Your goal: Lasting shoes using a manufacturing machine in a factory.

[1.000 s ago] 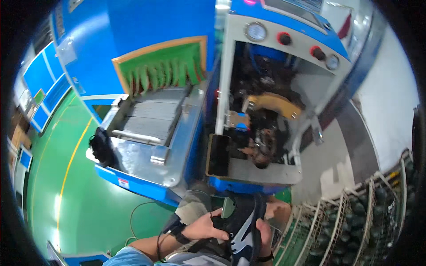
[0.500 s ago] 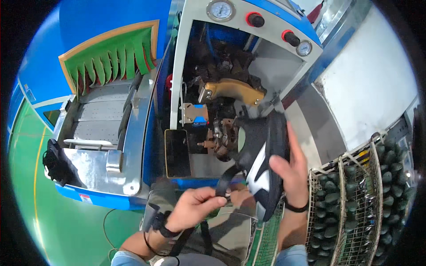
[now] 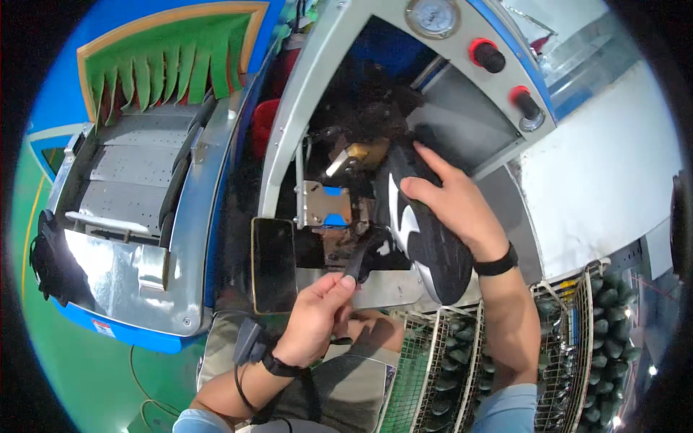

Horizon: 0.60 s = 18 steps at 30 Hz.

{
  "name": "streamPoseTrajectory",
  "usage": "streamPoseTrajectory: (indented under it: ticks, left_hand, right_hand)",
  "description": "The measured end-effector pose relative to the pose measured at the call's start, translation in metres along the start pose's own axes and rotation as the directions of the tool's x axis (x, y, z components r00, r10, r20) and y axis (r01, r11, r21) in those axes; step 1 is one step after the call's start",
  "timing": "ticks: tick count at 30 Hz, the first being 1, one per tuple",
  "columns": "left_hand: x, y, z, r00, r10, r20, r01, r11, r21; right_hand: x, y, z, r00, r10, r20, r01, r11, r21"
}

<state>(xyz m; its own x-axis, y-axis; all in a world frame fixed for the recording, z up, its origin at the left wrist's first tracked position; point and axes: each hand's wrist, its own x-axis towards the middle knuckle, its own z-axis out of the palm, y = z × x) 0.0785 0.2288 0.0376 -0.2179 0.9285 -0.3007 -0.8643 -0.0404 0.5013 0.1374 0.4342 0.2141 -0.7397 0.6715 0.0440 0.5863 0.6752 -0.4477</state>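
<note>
There is one left hand [image 3: 317, 314], one right hand [image 3: 463, 209], one shoe [image 3: 442, 249], one strap [image 3: 358, 263], two wristbands [image 3: 497, 263], one phone [image 3: 274, 263], one green curtain [image 3: 170, 68], two knobs [image 3: 491, 58] and two dials [image 3: 434, 16] — one partly hidden. The dark lumps [image 3: 610, 325] are too many to count.

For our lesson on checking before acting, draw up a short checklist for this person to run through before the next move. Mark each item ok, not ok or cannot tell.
1. Shoe held by the right hand: ok, thumb and fingers grip it.
2. Black strap held by the left hand: ok, pinched between thumb and finger.
3. Front ledge of the machine free of loose things: not ok, a phone is at its left end.
4. Shoe clear of the parts inside the machine: cannot tell, it hides what lies behind it.
5. Gauge reading: cannot tell, too small to read.
</note>
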Motion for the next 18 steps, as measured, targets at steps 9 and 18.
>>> streamPoseTrajectory:
  ticks: [9, 18]
  left_hand:
    - [-0.001, -0.014, -0.001, 0.998, 0.039, -0.056, -0.030, 0.986, 0.166]
    - [-0.055, -0.037, 0.002, 0.981, -0.064, 0.181, -0.059, 0.797, 0.601]
  right_hand:
    - [-0.005, -0.005, 0.022, 0.989, -0.006, -0.145, 0.015, 0.998, 0.061]
    - [-0.043, 0.001, 0.025, 0.885, -0.209, -0.417, 0.181, 0.978, -0.106]
